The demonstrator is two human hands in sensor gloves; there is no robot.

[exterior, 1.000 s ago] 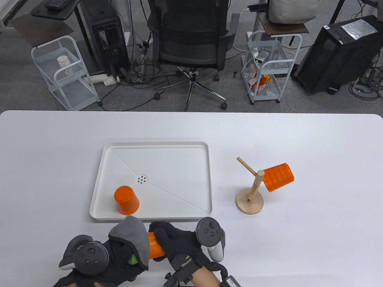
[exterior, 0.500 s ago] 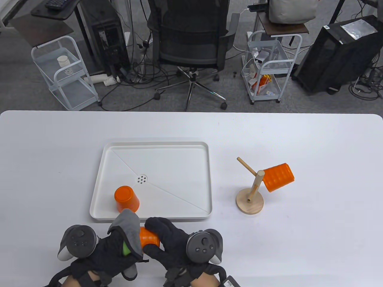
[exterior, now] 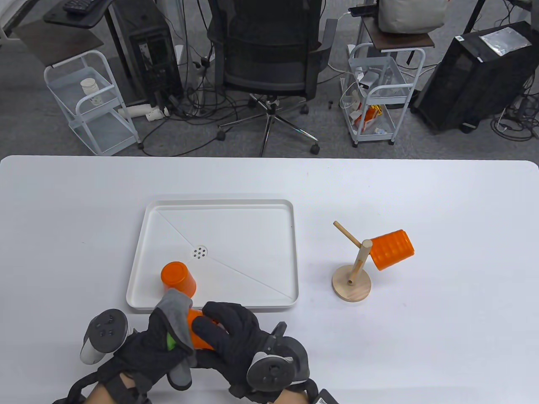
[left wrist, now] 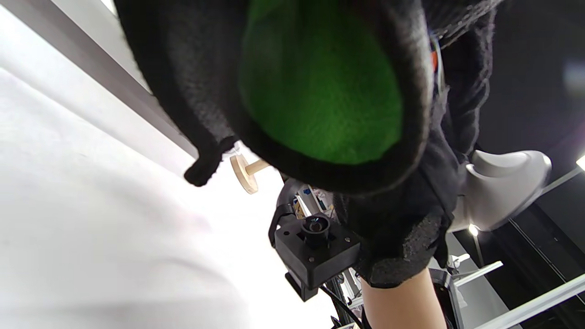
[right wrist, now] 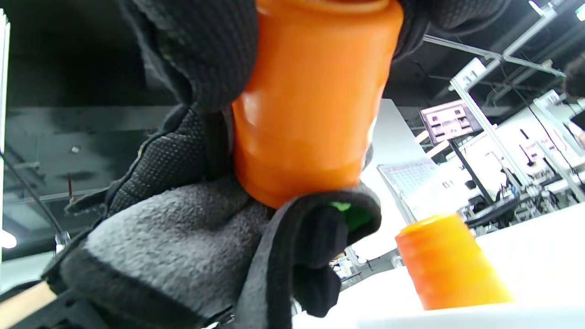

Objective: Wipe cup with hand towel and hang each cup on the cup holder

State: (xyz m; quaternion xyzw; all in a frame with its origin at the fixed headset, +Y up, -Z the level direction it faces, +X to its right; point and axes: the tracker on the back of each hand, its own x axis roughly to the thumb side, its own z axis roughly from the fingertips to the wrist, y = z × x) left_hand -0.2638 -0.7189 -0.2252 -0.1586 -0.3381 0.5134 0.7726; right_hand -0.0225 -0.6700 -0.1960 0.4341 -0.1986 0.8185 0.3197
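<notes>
Just in front of the white tray (exterior: 219, 204), my right hand (exterior: 223, 332) grips an orange cup (exterior: 198, 330) lying on its side. My left hand (exterior: 162, 341) holds a grey hand towel (exterior: 177, 311) wrapped over the cup's left end; the towel's green side (left wrist: 320, 87) fills the left wrist view. In the right wrist view the held cup (right wrist: 311, 100) meets the towel (right wrist: 173, 256). A second orange cup (exterior: 177, 282) stands upside down in the tray. A third orange cup (exterior: 392, 249) hangs on the wooden cup holder (exterior: 353, 273) to the right.
The holder's other peg (exterior: 346, 232) points up and left, bare. Beyond the table's far edge (exterior: 269, 158) are an office chair (exterior: 269, 54) and two white carts (exterior: 94, 101).
Both hands have turned with the cup: the right wrist has rolled so its tracker swung down toward the near edge. The cup and towel have shifted slightly left and closer to the tray.
</notes>
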